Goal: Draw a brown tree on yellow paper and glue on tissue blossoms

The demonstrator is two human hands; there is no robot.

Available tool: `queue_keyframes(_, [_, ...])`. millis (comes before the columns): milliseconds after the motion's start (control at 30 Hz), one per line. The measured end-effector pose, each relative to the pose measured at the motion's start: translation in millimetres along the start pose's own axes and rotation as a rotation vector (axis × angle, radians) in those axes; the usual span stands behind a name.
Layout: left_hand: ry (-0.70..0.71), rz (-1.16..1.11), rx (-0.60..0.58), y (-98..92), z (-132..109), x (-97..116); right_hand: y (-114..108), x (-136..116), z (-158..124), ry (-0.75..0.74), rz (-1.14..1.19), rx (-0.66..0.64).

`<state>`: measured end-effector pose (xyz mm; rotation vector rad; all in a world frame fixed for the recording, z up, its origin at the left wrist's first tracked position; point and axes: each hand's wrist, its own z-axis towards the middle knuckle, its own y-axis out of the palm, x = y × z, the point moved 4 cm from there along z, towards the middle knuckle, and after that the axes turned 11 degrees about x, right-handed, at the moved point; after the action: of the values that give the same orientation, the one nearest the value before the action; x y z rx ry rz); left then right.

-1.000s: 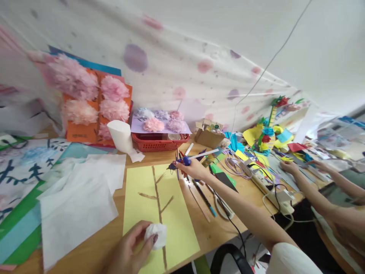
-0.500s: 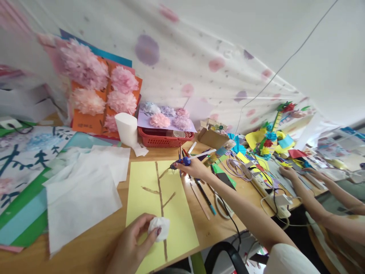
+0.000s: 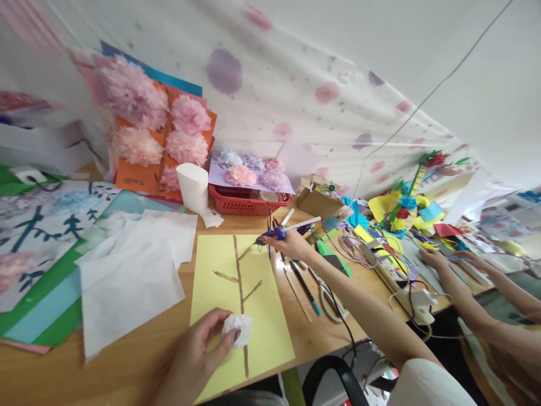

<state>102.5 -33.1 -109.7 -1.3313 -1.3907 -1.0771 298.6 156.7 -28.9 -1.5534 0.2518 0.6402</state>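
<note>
My right hand [image 3: 287,243] is closed around a blue glue gun [image 3: 276,232] with a white glue stick [image 3: 304,223] poking out of its back. The gun's tip is at the upper right branch painted on a yellow sheet of paper [image 3: 211,254]; whether it touches the paper I cannot tell. Brown painted lines [image 3: 239,282] form a stem with several branches. Over the lower part of the sheet, my left hand [image 3: 209,347] pinches a small folded white tissue [image 3: 242,330] between thumb and fingers.
White tissue sheets [image 3: 131,282] lie at left over coloured papers. Behind stand a paper roll [image 3: 193,189] and a red basket [image 3: 249,204]. Scissors [image 3: 332,301], pens [image 3: 305,287] and a power strip [image 3: 395,282] lie right. Further right, a co-worker's hands [image 3: 435,259] handle craft pieces.
The view has shifted slightly, so the scene sits a little further right. Both hands keep nearly the same places over the yellow paper, still holding the tissue and the glue gun.
</note>
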Motion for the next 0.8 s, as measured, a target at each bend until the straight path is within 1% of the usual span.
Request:
queue_keyframes(100, [-0.004, -0.019, 0.006, -0.5, 0.1, -1.5, -0.5, 1.3, -0.7, 0.007, -0.011, -0.023])
queue_keyframes(267, [0.009, -0.015, -0.018, 0.3, 0.8, -0.8, -1.5, 2.4, -1.6, -0.007, -0.023, 0.003])
queue_keyframes(400, [0.004, -0.023, 0.008, -0.2, 0.0, 2.8, 1.5, 2.4, -2.3, -0.016, 0.02, -0.046])
queue_keyframes(533, [0.014, -0.007, -0.01, -0.1, -0.4, 2.4, -1.2, -1.2, -2.4, -0.049, -0.035, -0.004])
queue_keyframes(700, [0.022, 0.025, -0.027, -0.5, 0.8, 0.1, 0.3, -1.6, -3.7, 0.009, 0.005, -0.077])
queue_keyframes(800, [0.031, 0.035, -0.036, -0.2, 0.7, 1.6, -0.5, -2.8, -3.0, -0.039, -0.008, -0.027])
